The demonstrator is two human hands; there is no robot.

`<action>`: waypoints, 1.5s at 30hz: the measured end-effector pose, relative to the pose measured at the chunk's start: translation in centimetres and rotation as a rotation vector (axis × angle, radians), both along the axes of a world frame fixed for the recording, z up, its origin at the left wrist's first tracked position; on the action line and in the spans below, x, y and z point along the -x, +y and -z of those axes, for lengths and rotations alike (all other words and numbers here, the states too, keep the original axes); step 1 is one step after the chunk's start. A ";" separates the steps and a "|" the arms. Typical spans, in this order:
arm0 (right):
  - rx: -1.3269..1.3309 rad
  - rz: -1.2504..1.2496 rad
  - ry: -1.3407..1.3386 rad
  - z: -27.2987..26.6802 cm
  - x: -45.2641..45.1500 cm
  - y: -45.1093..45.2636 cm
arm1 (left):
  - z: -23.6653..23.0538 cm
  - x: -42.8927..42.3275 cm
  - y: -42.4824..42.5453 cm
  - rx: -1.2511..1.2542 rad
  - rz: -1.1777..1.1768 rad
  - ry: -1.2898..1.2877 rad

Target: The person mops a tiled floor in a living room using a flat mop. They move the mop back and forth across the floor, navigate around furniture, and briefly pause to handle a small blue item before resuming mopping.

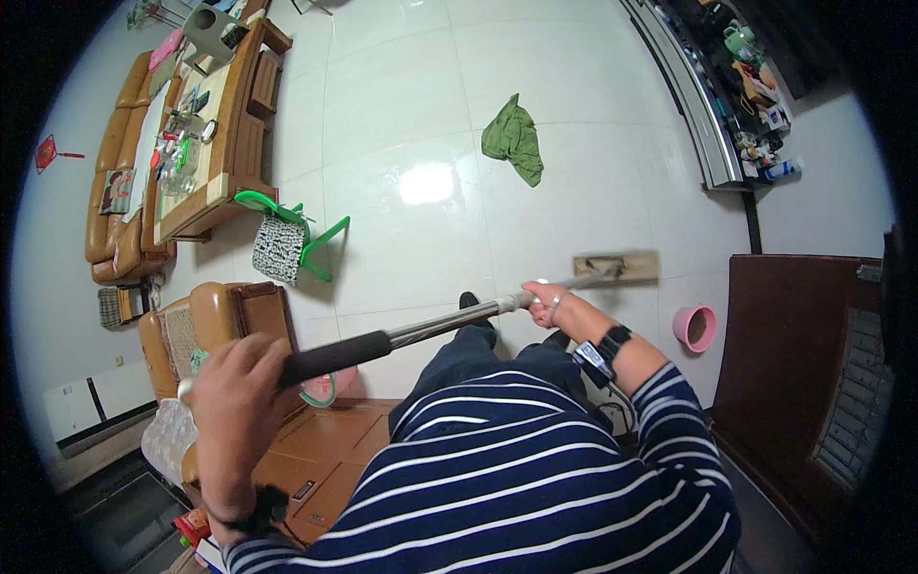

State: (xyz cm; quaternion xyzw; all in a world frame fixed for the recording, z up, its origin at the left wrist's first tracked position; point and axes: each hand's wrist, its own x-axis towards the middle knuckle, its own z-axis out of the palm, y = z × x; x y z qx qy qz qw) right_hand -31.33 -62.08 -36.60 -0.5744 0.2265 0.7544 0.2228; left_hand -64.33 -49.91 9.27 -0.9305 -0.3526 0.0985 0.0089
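My left hand (240, 402) grips the end of the black foam handle of a flat mop (445, 321). Farther down the metal pole, my right hand (546, 301) is closed around it near a joint. The pole slants from lower left up to the right across my body. Its beige flat mop head (635, 267) lies on the glossy white tile floor (401, 265) to the right of my feet, slightly blurred. A crumpled green cloth (513, 140) rests on the tiles ahead of me.
A green plastic chair (315, 247) stands left, beside a wooden coffee table (215, 194) and a brown leather sofa (118, 158). On the right are a pink bucket (694, 328), a dark wooden door (782, 359) and a low TV cabinet (692, 93). Behind the pole sits a pink basin (344, 380).
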 end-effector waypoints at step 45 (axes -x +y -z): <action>-0.265 0.283 -0.302 4.7 3.2 6.1 | 0.2 -4.0 12.8 0.276 0.260 0.184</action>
